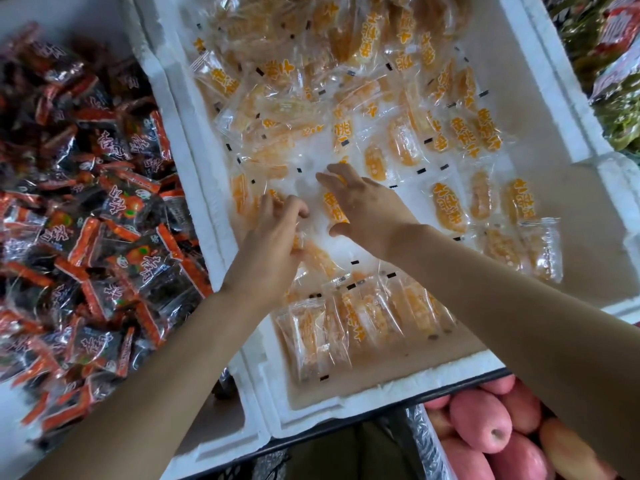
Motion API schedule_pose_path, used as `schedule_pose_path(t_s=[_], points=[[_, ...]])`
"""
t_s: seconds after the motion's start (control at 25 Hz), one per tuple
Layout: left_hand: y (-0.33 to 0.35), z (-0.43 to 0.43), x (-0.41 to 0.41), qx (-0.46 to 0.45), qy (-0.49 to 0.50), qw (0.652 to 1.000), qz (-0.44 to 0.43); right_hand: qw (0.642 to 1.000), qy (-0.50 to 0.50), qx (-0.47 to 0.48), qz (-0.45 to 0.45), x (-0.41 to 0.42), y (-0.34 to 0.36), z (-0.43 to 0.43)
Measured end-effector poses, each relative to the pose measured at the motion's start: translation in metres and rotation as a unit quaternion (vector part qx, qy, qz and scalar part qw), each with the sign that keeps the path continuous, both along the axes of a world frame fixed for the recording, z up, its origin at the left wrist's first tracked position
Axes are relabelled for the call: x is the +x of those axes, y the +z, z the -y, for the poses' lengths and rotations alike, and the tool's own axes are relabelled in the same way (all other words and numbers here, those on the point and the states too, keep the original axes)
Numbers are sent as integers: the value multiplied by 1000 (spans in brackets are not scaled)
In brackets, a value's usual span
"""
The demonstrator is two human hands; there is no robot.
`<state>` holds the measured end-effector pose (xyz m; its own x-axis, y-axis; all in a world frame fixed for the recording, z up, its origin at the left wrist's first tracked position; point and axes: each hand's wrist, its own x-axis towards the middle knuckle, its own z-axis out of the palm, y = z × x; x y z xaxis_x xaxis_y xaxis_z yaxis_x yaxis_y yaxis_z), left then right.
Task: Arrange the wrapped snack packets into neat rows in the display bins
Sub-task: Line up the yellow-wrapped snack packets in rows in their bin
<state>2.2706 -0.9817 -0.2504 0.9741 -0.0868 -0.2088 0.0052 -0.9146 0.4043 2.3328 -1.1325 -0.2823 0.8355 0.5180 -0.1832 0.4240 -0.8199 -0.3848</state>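
The red-black packets (114, 202) blur at left, and the apples (481, 417) run off the bottom edge.

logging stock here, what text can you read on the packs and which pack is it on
"黄桃干": orange print on the clear packets in the white foam bin.
White brush characters on the red-and-black packets: too blurred to read.
Print on the red bags, top right: too blurred to read.
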Motion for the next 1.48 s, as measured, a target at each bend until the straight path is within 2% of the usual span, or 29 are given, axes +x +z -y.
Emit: schedule_pose_path(t_s=[0.16, 0.28, 0.44, 0.56, 0.64, 0.76, 0.84, 0.92, 1.0, 1.08, 1.24, 1.36, 1.48], points=[[18, -12, 1, -79, 46, 993, 69, 996, -19, 49, -72, -5, 2, 2], [28, -25, -1, -92, 83, 984, 127, 989, -33, 58, -129, -11, 5, -1], [34, -29, -5, -97, 100, 980, 144, 983, -26, 59, -174, -14, 5, -6], [36, -28, -5, -107, 102, 978, 149, 986, -56, 95, -126, -11, 8, -3], [36, -26, -6, -111, 101, 977, 152, 979, -84, 136, -125, -10, 9, -1], [36, -23, -9, -122, 102, 978, 135, 978, -42, 108, -172, -9, 6, -2], [36, -20, -11, -137, 105, 977, 122, 983, -20, 73, -165, -10, 5, -1], [36, -17, -12, -148, 99, 977, 120, 994, -13, 44, -98, -9, 8, 1], [35, -15, -13, -152, 87, 977, 124, 998, -44, 40, 16, -6, 9, 3], [34, -12, -13, -159, 85, 976, 120, 995, -81, 16, 56, 2, 6, 3], [34, -4, -16, -158, 79, 980, 92, 996, -72, -41, 19, 17, -1, 3], [33, -10, -18, -138, 58, 985, 82, 996, -83, -29, 12, 21, 5, 13], [32, -18, -17, -120, 53, 987, 90, 997, -58, -14, -40, 8, 9, 20]])
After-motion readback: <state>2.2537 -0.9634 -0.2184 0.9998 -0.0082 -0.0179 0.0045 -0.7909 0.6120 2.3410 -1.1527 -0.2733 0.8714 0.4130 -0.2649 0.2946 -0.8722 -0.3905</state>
